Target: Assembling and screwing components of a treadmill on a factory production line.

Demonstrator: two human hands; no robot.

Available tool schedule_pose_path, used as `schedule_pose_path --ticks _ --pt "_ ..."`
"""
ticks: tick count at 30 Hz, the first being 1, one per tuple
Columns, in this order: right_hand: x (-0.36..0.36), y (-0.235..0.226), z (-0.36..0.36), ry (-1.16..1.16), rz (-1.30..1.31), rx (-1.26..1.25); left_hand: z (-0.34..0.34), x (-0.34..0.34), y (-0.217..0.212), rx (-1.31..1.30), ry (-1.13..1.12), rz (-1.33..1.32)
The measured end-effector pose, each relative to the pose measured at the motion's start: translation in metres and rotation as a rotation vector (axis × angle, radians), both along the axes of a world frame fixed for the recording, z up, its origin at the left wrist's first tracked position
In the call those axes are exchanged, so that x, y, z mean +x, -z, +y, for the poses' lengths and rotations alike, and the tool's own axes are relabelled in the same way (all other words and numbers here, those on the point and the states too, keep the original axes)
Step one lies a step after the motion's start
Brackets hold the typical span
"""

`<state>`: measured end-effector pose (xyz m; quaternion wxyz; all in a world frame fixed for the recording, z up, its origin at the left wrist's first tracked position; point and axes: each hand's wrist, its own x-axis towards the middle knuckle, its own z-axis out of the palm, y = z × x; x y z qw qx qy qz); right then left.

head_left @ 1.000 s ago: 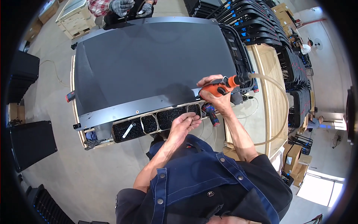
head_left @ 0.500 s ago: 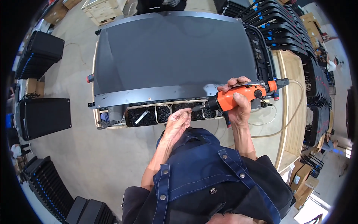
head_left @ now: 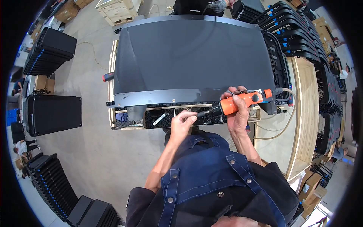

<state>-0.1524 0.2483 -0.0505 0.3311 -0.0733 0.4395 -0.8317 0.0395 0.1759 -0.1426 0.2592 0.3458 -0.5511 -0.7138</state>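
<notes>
My right hand is wrapped round an orange air screwdriver, held nearly level with its black nose pointing left. At its tip, the fingers of my left hand are pinched together against the end of the dark bit. Whatever small piece sits between them is too hidden to make out. Both hands are just in front of a treadmill deck with a black belt and grey side rails. Beneath the near rail is a black tray of small dark hardware, with a pale metal strip lying on top.
A pale air hose loops from the screwdriver's rear beside a long wooden crate at right. Another person stands beyond the deck. Stacked black panels stand at left, curved black frames at the far right.
My view has shifted, so the deck appears farther right and slightly lower. The screwdriver is now more level, its tip still at my left fingers. The other person's hand has moved right.
</notes>
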Motion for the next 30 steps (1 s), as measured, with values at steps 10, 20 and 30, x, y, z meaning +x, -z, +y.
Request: schedule_pose_path --ticks 10,20,30 --pt "0.091 -0.013 -0.092 -0.293 0.728 -0.004 -0.061 0.009 0.032 1.348 -0.112 0.669" --pt "0.113 -0.015 -0.139 -0.5 0.994 0.243 -0.057 0.058 0.033 1.071 -0.043 0.235" --pt "0.114 -0.006 -0.137 -0.505 0.976 0.289 -0.077 0.122 -0.007 0.929 0.215 0.352"
